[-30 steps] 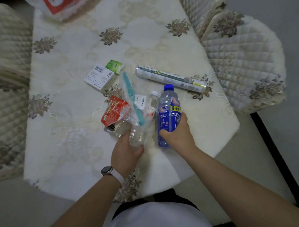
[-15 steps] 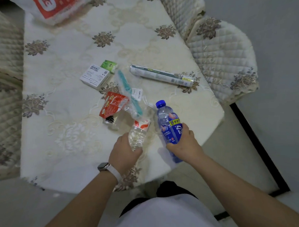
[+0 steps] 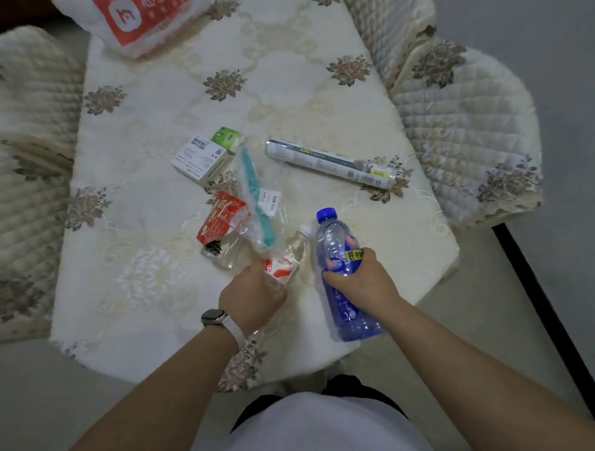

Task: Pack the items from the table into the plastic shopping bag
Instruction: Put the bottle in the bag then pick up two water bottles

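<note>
A person is gripping one bottle in each hand, left hand [image 3: 252, 293] clenching the clear bottle [image 3: 286, 259], right hand [image 3: 358, 282] the blue bottle [image 3: 339, 261], likely gathering both for the bag [image 3: 128, 16] lying well apart across the desk [image 3: 143, 286].

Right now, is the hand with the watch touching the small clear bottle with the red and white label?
Touching. The head view shows the left hand wrapped around the small clear bottle, its fingers covering the bottle's lower end.
</note>
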Motion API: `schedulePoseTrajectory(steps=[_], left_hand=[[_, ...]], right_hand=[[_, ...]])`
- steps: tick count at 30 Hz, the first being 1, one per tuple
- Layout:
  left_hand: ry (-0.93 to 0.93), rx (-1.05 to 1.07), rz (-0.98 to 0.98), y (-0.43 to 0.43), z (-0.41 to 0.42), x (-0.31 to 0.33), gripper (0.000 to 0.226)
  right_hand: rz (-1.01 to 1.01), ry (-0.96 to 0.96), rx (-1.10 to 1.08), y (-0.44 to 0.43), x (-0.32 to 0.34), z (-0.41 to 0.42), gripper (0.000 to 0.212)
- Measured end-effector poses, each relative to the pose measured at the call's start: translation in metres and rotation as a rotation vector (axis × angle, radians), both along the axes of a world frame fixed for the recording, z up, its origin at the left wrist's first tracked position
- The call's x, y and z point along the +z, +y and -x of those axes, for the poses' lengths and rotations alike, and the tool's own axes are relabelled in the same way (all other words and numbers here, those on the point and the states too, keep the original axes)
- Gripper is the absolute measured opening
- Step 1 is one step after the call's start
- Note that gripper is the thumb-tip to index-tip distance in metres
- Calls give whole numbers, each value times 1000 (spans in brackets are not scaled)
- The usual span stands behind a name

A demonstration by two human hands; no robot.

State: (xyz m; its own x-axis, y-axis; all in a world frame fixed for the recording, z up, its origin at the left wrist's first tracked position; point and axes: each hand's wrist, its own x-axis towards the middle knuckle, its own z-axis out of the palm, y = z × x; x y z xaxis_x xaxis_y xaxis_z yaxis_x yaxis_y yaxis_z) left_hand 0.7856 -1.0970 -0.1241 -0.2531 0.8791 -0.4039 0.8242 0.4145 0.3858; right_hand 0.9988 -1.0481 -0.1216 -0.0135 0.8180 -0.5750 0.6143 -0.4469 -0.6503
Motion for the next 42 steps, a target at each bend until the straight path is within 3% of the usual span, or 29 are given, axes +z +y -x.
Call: schedulePoseTrajectory(steps=[6, 13, 20, 31, 37, 42], left_hand=[[-17, -13, -14, -15, -19, 17, 45], [-170, 41, -196, -20, -17, 67, 52], [-341, 279, -377, -48, 40, 108, 43], [-483, 737, -598, -206, 241, 125, 40], [-453, 894, -667, -296, 352, 130, 46], [-418, 1020, -723, -355, 416, 134, 46]], right_hand=[[-32, 63, -37, 9, 4, -23, 63], [-193, 65, 18, 33, 48, -22, 61], [-322, 144, 155, 36, 98, 47, 77], [-449, 238, 451, -88, 134, 277, 54], [-432, 339, 598, -163, 139, 404, 52], [-435, 436, 716, -210, 142, 487, 70]])
